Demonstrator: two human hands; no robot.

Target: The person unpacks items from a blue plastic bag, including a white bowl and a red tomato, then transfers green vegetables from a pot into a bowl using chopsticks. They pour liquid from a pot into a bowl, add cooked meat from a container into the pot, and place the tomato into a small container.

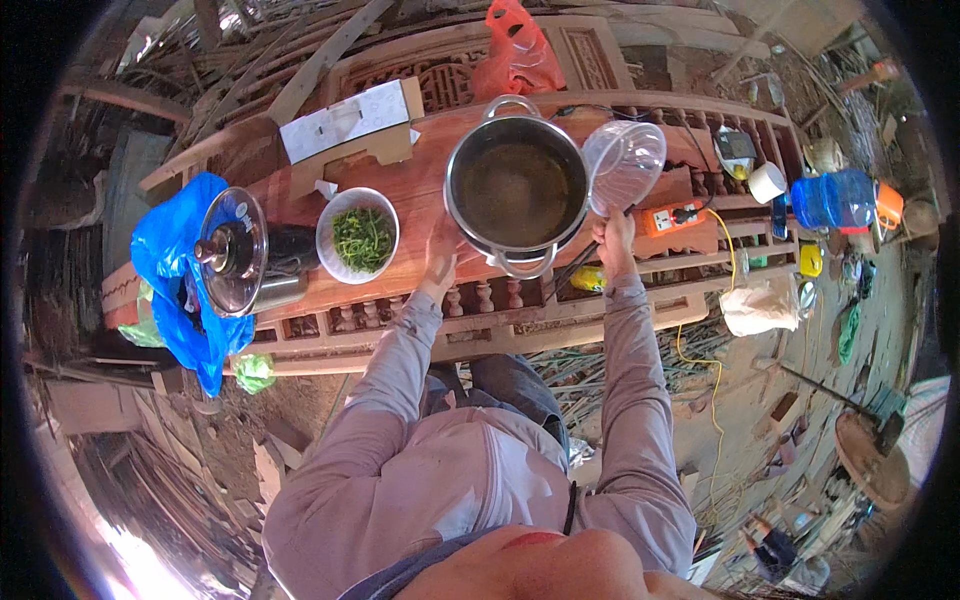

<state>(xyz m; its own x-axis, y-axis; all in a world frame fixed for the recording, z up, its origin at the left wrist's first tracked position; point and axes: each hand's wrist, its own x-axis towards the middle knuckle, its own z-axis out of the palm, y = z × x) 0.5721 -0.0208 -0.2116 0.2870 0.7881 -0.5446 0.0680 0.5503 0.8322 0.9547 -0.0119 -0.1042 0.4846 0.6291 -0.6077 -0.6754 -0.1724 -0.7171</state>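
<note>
A steel pot (517, 182) with two loop handles holds a brownish liquid and stands mid-bench. My left hand (440, 255) is beside the pot's lower left side, its fingers stretched up along it; their tips are partly hidden. To the right of the pot, my right hand (615, 240) is closed near a black cord, below a clear plastic basket (626, 160). What its fingers hold is too small to make out. Left of my left hand, a white bowl (325, 250) contains cut greens (362, 240).
A glass lid (235, 265) leans by a steel pot (280, 292) and a blue bag (165, 235) at left. An orange power strip (670, 218), yellow cable (735, 250), white cup (767, 183) and blue water jug (830, 203) are at right. Behind are a box (345, 122) and red bag (520, 60).
</note>
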